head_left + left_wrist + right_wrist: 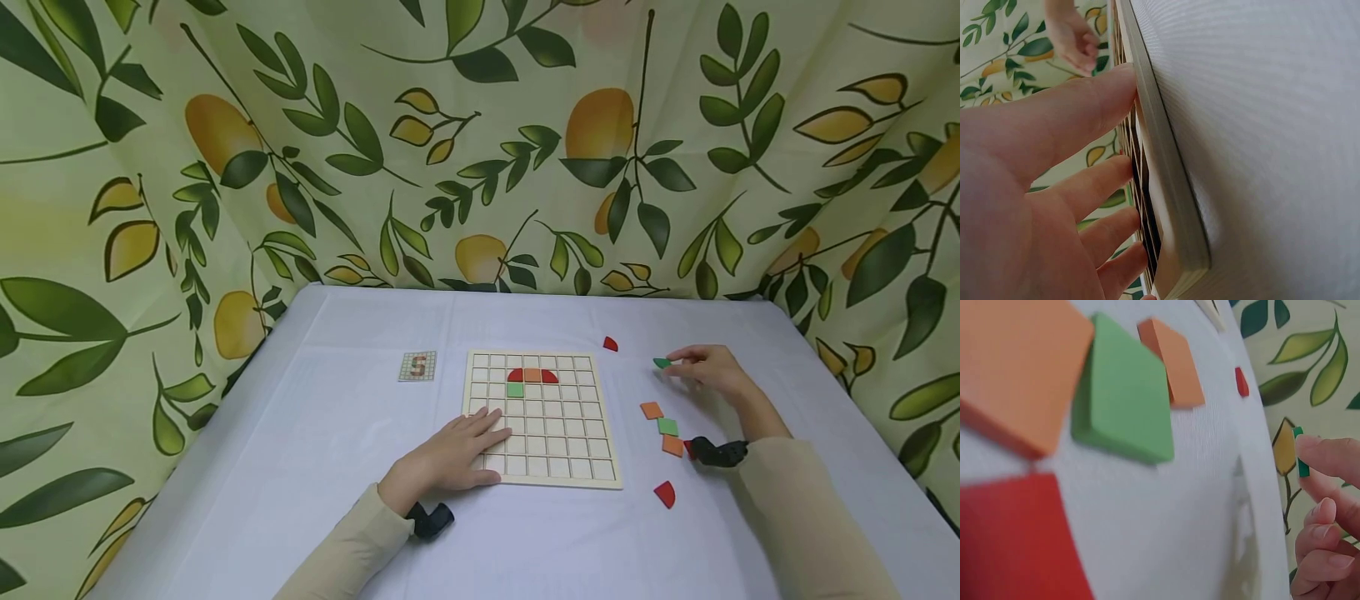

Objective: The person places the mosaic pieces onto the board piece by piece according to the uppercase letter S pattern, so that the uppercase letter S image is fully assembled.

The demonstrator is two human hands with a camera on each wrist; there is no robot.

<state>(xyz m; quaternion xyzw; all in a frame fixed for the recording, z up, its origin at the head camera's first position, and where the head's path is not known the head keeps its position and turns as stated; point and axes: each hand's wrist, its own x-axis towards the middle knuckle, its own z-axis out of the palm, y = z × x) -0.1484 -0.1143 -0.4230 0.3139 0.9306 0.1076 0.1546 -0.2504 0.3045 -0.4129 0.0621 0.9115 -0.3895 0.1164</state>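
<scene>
My left hand (453,450) rests with fingers extended on the lower left of a wooden grid board (555,450); in the left wrist view its thumb and fingertips lie along the board's edge (1169,194). On the board's upper rows are an orange square tile (532,375) between two red quarter-circle tiles (550,377) and a green square tile (514,390) below the left one. Right of the board, my right hand (708,367) pinches a dark green tile (661,363) with a curved edge between thumb and finger, raised above the table in the right wrist view.
A small patterned grid card (417,367) lies left of the board. Orange tiles (652,410), a light green square (667,427) and a partly hidden red tile (688,448) lie near my right wrist. Red quarter-circles lie behind (611,343) and nearer (665,494). Leaf-patterned cloth (480,167) hangs behind.
</scene>
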